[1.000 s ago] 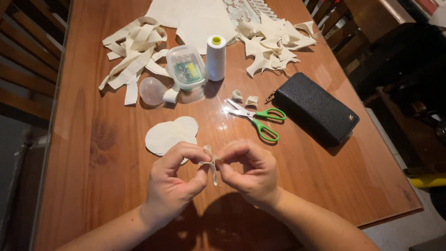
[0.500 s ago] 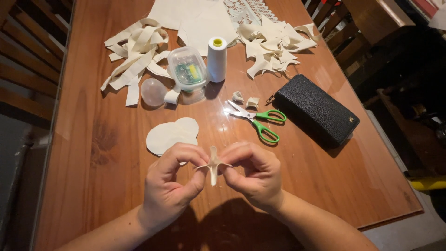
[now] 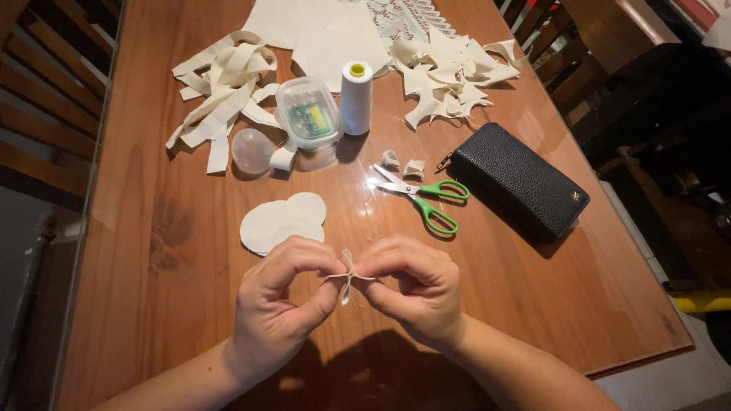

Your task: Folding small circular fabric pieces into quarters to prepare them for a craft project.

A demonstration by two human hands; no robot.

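Observation:
My left hand (image 3: 282,308) and my right hand (image 3: 415,289) meet over the near part of the wooden table (image 3: 145,228). Both pinch a small folded piece of cream fabric (image 3: 347,275) between thumbs and forefingers. Just beyond my left hand lie cream fabric circles (image 3: 278,222), overlapping. Green-handled scissors (image 3: 423,198) rest beyond my right hand, blades pointing left.
A black zip wallet (image 3: 525,183) lies right of the scissors. Further back stand a white thread spool (image 3: 355,97), a clear plastic box (image 3: 308,122), a clear round lid (image 3: 251,151), cream strips (image 3: 221,91), cut scraps (image 3: 449,76) and two tiny folded pieces (image 3: 402,163). Chairs flank the table.
The small fabric piece has been folded tighter between my fingertips; both hands have stayed in nearly the same spot.

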